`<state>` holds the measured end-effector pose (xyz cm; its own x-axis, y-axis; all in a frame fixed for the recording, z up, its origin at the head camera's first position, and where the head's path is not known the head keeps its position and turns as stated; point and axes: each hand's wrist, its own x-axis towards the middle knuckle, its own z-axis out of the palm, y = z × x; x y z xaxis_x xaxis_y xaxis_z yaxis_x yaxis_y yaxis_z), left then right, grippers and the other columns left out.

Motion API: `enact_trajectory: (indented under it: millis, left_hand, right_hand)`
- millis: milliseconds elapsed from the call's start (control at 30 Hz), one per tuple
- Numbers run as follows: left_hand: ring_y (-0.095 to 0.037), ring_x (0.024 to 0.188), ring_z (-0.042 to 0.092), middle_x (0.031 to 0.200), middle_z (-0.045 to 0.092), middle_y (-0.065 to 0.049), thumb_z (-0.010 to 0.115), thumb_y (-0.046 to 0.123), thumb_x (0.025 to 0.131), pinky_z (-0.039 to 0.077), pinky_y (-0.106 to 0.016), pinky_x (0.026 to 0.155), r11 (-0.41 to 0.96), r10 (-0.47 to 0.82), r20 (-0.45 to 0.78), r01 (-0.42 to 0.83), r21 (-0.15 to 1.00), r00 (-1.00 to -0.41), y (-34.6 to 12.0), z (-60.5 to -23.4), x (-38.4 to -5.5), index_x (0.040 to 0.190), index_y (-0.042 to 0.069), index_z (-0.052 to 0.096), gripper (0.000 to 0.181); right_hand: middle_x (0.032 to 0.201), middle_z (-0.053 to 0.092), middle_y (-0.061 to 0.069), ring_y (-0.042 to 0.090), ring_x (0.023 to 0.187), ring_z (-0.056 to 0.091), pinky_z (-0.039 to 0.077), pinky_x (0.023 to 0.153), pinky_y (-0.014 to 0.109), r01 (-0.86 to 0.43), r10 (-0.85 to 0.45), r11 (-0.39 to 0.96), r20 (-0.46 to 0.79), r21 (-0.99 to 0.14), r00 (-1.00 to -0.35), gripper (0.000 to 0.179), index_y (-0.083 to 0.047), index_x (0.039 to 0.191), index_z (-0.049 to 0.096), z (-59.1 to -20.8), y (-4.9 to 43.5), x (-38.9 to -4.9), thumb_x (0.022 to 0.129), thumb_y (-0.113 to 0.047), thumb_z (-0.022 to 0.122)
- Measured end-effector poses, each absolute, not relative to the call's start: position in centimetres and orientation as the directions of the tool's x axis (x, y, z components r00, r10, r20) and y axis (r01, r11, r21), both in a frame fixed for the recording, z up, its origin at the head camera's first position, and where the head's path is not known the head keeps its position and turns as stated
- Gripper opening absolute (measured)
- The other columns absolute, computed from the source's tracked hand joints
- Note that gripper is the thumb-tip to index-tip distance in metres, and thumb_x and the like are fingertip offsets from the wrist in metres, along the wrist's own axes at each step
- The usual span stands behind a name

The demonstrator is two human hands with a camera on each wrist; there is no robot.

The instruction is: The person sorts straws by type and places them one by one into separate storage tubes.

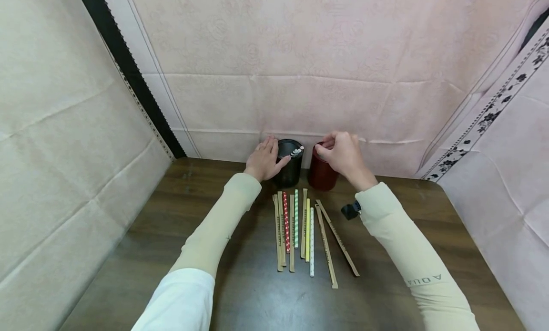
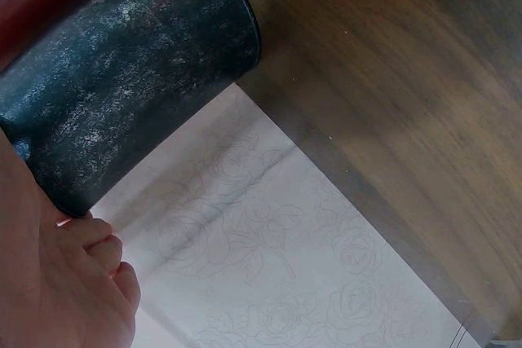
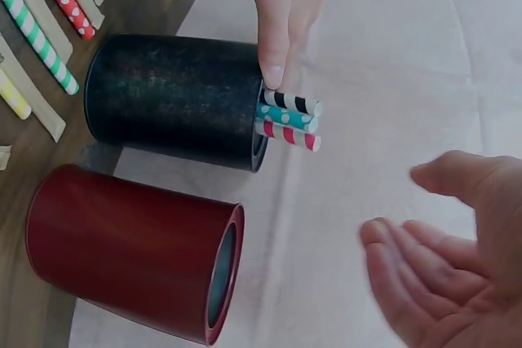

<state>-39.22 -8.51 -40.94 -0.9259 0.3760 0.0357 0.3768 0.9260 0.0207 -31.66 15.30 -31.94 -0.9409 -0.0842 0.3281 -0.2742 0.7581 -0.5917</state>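
Note:
My left hand [image 1: 264,159] rests against the left rim of a black cup [image 1: 288,171], its fingers straight and its thumb reaching across the front of the rim. Three patterned paper straws [image 3: 289,120] stick up from that cup: one black-striped, one teal with dots, one pink-striped. Beside it on the right stands a dark red cup [image 3: 134,250]. Above its mouth hovers my right hand [image 1: 343,152], nothing between its fingers; the right wrist view shows the thumb [image 3: 444,175] and fingertips apart. No straw shows at the red cup's rim.
Several straws lie in a row on the wooden table [image 1: 171,254] before the cups: brown paper-wrapped ones [image 1: 328,245], a red one [image 1: 286,221], a green-striped one [image 1: 296,219], a yellow one [image 1: 307,231] and a pale one [image 1: 311,243]. A patterned cloth [image 1: 279,102] hangs close behind the cups.

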Motion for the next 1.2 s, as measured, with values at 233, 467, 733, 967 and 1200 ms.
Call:
enact_trajectory:
  millis: [233,467,733,967,1200]
  left_hand:
    - [-0.03,0.167,0.008,0.178,0.008,-0.018,0.018,0.066,0.11,0.013,-0.04,0.137,0.925,0.378,0.046,0.379,0.017,-0.925,-8.6,-40.9,-39.2,0.169,0.0,0.01,0.089]
    - [-0.029,0.168,0.007,0.179,0.008,-0.018,0.017,0.067,0.11,0.011,-0.04,0.137,0.927,0.375,0.04,0.376,0.011,-0.926,-8.5,-40.9,-39.3,0.169,0.0,0.009,0.089]
    - [-0.029,0.168,0.007,0.179,0.007,-0.018,0.018,0.066,0.11,0.011,-0.039,0.137,0.925,0.377,0.043,0.379,0.026,-0.925,-8.6,-40.9,-39.3,0.169,0.0,0.009,0.089]
    - [-0.03,0.167,0.008,0.178,0.008,-0.019,0.018,0.066,0.11,0.012,-0.04,0.137,0.923,0.381,0.049,0.383,0.028,-0.923,-8.5,-40.9,-39.1,0.169,-0.001,0.01,0.089]
    - [-0.03,0.168,0.008,0.178,0.008,-0.019,0.018,0.066,0.11,0.012,-0.04,0.137,0.924,0.379,0.051,0.381,0.029,-0.924,-8.5,-41.0,-39.2,0.169,-0.001,0.011,0.089]
  right_hand:
    - [0.112,0.079,0.023,0.035,0.105,0.077,0.063,0.091,0.05,-0.24,-0.185,0.821,0.157,-0.518,-0.97,0.035,0.006,0.113,0.076,-32.7,15.8,-30.5,0.098,-0.026,0.076]
    - [0.11,0.079,0.02,0.043,0.117,0.063,0.057,0.098,0.051,-0.212,-0.229,0.854,0.024,-0.475,-0.973,0.032,0.004,0.108,0.078,-34.4,16.4,-29.8,0.096,-0.025,0.077]
    - [0.054,0.055,-0.004,0.016,0.062,0.05,0.041,0.058,0.029,-0.25,-0.309,0.853,-0.058,-0.458,-0.949,0.039,-0.012,0.058,0.065,-37.4,16.4,-28.8,0.094,-0.021,0.077]
    - [0.048,0.031,-0.007,0.009,0.046,0.026,0.025,0.047,0.024,-0.193,-0.32,0.844,-0.183,-0.5,-0.93,0.058,-0.019,0.048,0.042,-39.8,15.9,-27.9,0.096,-0.017,0.074]
    - [0.048,0.033,-0.006,0.01,0.045,0.027,0.028,0.046,0.025,-0.113,-0.272,0.86,-0.261,-0.497,-0.926,0.059,-0.018,0.047,0.044,-42.0,15.4,-27.7,0.096,-0.016,0.076]
